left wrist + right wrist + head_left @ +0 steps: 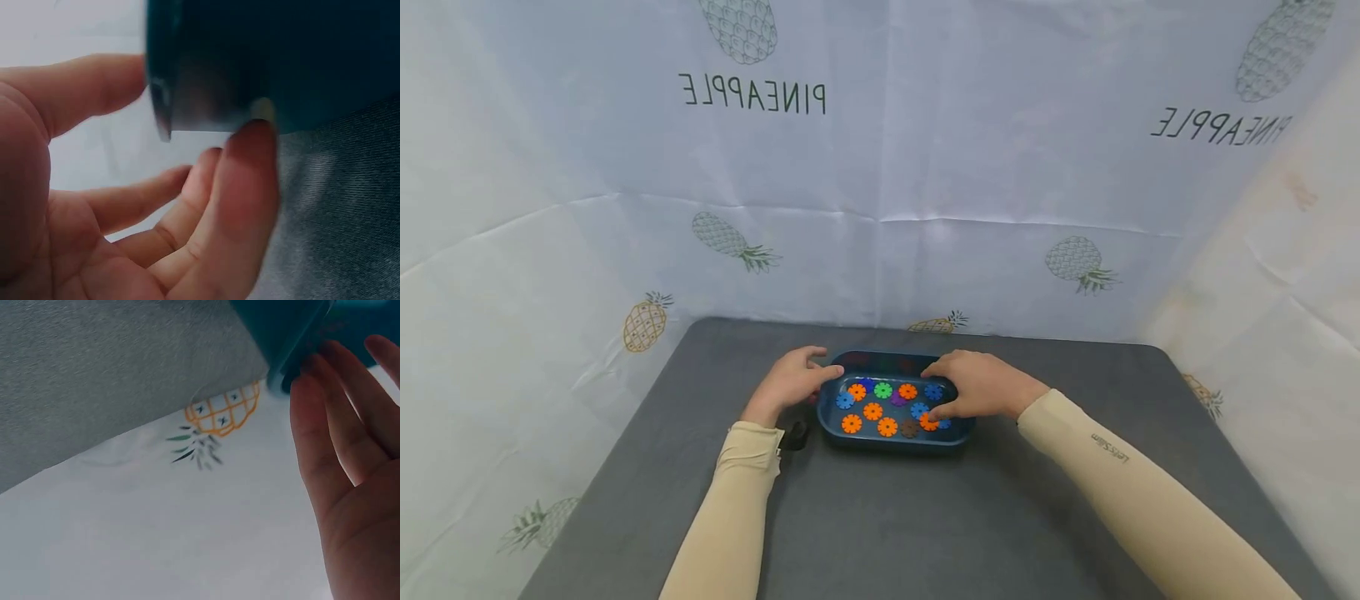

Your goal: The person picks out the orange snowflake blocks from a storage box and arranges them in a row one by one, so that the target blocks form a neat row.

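Notched plastic discs (873,412) lie loose in navy tray (895,445), none visibly joined. Left hand (790,382) half-open, thumb against tray; right hand (983,385) spread over discs, apparently grasping none.

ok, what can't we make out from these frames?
Head: any discs directly beneath the right hand; the hand covers the right end of the tray.
Head: the dark item by the left hand; too small and dark to identify.
Left wrist: tray contents, hidden by its wall; fingertip contact, blurred.
Right wrist: the tray's full extent, cut off by the frame's edge.
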Demonstrator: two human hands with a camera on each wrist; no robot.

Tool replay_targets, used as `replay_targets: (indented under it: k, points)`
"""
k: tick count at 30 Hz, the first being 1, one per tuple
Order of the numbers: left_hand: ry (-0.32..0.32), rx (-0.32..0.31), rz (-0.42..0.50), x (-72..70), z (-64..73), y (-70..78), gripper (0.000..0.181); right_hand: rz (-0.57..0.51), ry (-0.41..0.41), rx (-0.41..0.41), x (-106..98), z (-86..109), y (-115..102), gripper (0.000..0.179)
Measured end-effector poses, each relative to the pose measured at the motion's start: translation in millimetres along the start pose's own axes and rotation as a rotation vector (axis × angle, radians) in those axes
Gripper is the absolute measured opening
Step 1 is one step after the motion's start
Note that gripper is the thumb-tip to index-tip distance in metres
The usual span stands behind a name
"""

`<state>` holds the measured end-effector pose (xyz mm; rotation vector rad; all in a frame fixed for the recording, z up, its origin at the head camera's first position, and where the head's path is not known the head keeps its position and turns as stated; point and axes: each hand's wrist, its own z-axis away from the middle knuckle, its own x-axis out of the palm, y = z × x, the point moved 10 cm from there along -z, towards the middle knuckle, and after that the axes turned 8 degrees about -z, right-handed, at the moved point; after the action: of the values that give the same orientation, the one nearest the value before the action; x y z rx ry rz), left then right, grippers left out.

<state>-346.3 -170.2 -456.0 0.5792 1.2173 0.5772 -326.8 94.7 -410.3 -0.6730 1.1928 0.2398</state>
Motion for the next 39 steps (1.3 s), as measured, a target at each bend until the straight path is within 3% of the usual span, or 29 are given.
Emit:
replay_targets:
  k: [7,22,39]
  points:
    - [0.011,0.011,0.020,0.2,-3.7,-0.2,0.055,0.052,-0.108,-0.037,16,-16.4,-16,0.053]
    - [0.008,0.023,0.077,-3.6,-4.9,-3.1,0.054,0.156,-0.216,-0.020,41,-36.8,-32,0.027]
    - [0.028,0.018,0.089,-2.5,-6.1,-3.8,0.052,0.277,-0.207,-0.040,48,-49.1,-35,0.016]
